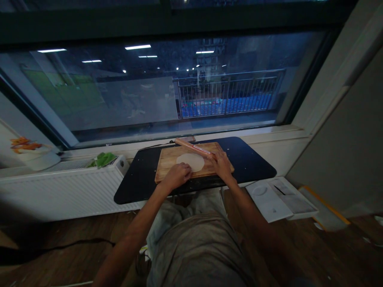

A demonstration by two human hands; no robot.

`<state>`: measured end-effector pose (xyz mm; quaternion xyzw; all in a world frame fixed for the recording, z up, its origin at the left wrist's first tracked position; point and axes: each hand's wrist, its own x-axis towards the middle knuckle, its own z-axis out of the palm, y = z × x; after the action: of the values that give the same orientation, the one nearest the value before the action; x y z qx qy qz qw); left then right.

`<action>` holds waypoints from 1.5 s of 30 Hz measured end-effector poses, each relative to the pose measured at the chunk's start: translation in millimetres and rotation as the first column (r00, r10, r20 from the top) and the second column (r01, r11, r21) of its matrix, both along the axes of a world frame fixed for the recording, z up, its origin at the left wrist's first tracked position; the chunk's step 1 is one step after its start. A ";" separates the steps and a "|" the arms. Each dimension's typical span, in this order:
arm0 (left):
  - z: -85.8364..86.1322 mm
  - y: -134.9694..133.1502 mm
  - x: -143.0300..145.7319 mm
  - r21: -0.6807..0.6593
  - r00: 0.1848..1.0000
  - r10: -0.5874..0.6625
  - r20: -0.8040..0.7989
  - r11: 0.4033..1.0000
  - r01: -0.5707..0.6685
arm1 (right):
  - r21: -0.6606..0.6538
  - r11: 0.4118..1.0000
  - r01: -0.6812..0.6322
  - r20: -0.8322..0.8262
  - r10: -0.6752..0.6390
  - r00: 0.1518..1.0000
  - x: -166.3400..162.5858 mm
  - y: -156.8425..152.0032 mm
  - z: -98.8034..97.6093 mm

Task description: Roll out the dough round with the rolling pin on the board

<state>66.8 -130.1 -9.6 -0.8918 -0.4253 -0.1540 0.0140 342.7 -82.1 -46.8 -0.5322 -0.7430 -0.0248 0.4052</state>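
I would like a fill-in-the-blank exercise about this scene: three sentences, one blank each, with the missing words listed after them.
1. The cutting board lies on a table whose top is ____ in colour.
2. The flat dough on the cutting board is ____ in shape.
3. The right hand grips the rolling pin, while the left hand rests beside the dough, on the cutting ____.

Missing words: black; round; board.
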 end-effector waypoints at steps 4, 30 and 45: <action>11.4 1.7 0.1 0.028 0.997 0.072 0.008 0.997 -0.072 | 0.015 1.000 0.013 -0.033 -0.012 0.999 1.9 1.5 -2.7; 6.2 45.5 -13.3 -0.635 0.099 0.694 0.713 0.699 -0.329 | 0.063 0.986 0.152 -0.292 -0.127 0.948 10.4 12.7 -13.4; 6.1 34.7 -12.2 -0.799 0.075 0.798 0.598 0.601 -0.028 | 0.090 0.982 0.163 -0.254 -0.136 0.958 11.5 14.8 -17.4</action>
<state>54.7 -95.4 -3.4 -0.3675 -0.6171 -0.5002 -0.4837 354.2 -67.3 -64.3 -0.5626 -0.6420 -0.0301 0.5200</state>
